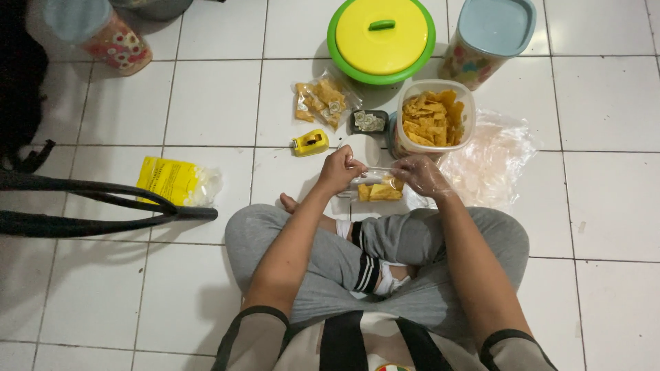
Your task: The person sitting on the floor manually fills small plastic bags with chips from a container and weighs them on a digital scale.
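I sit cross-legged on a white tiled floor. My left hand pinches the top of a small clear plastic bag of yellow chips held just above the floor. My right hand, in a thin clear plastic glove, grips the same bag's top from the right. Just beyond the hands stands an open clear tub of yellow chips. A filled, sealed chip packet lies further back to the left.
A yellow tape dispenser and a small dark tray lie near the tub. Behind are a green pot with a yellow lid and two floral lidded jars. Clear bags lie right, a yellow packet left, black chair legs.
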